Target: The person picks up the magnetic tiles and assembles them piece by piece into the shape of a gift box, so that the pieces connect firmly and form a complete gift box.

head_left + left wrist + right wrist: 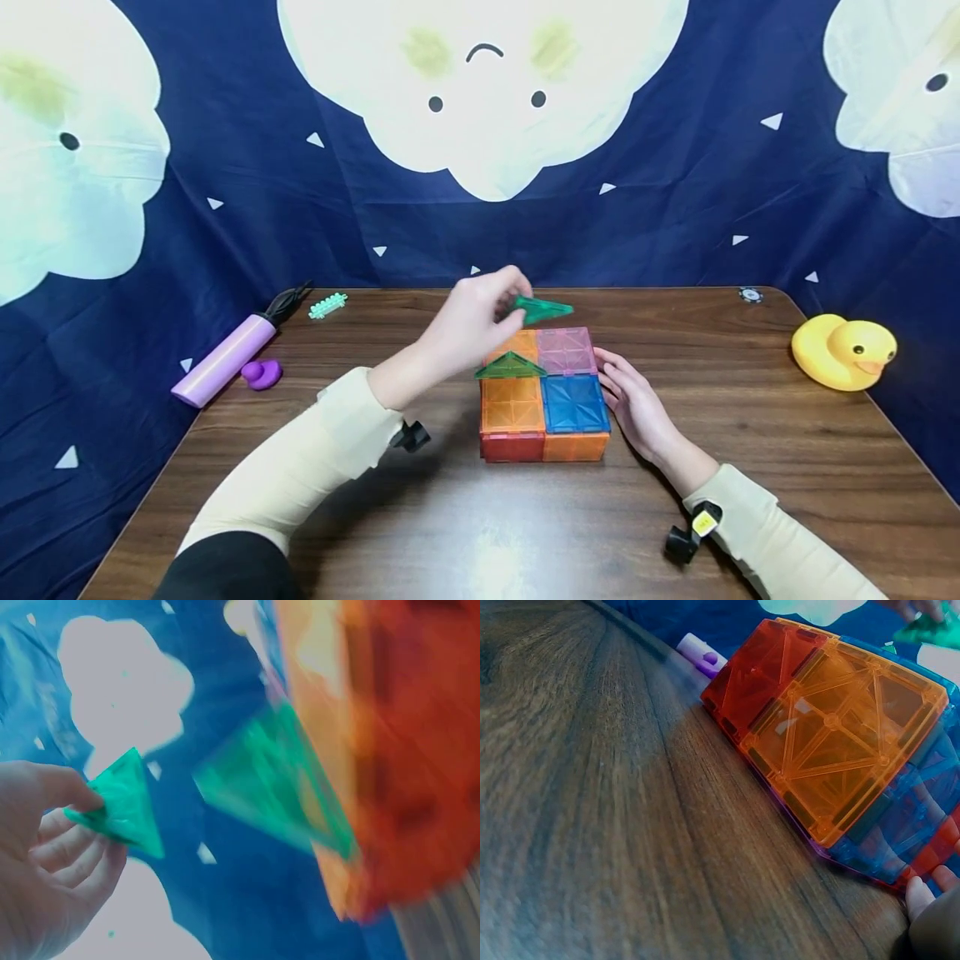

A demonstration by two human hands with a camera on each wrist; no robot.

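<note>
A flat box of magnetic tiles [543, 404] sits mid-table, its top made of orange, pink and blue squares and its front of red and orange ones. A green triangle tile [510, 365] stands on its top left. My left hand [512, 305] hovers above the box's far side and pinches a second green triangle [545, 310] by one corner; the left wrist view shows this pinched triangle [124, 806] with the standing triangle [270, 780] beyond it. My right hand [617, 382] lies with straight fingers against the box's right side, and its fingertips [922, 896] touch the box's wall [840, 742].
A yellow rubber duck [843, 352] sits at the table's right edge. At the left edge lie a lilac tube [225, 360] and a small purple duck [262, 373]. A mint toothed piece [327, 306] and a small round disc [750, 295] lie near the back edge.
</note>
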